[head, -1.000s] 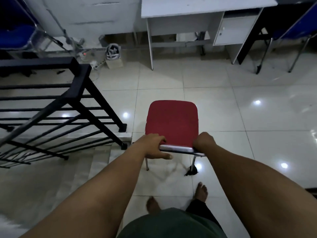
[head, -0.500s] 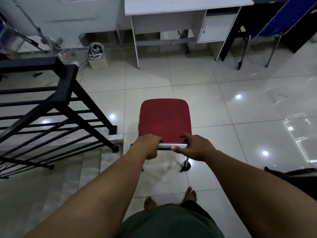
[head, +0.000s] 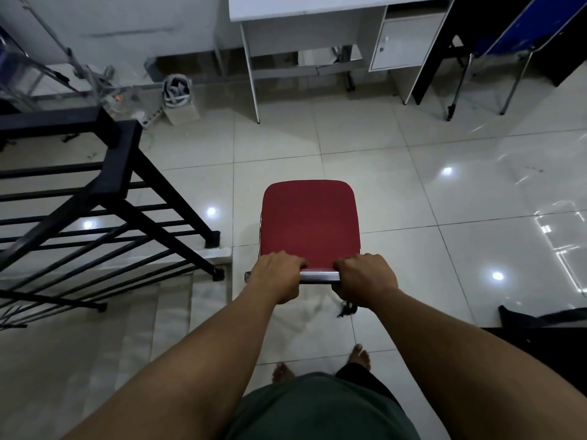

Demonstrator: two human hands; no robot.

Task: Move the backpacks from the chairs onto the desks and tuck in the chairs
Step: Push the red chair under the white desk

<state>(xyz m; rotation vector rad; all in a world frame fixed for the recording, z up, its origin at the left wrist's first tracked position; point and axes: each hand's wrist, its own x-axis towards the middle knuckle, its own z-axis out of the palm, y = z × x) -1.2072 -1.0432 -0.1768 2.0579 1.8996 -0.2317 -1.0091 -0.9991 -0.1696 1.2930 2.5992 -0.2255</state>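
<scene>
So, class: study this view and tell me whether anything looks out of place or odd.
The red chair stands alone on open floor, well short of the white desk, not tucked in; both hands, left hand and right hand, grip its back rail. A power strip and cables lie loose on the floor by the railing.

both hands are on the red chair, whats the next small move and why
Probably push the red chair straight ahead toward the white desk. The left hand and right hand both grip its chrome back rail, its seat is bare, and open tiled floor separates it from the gap between the desk's leg and cabinet. Keep it clear of the black railing on the left.
</scene>
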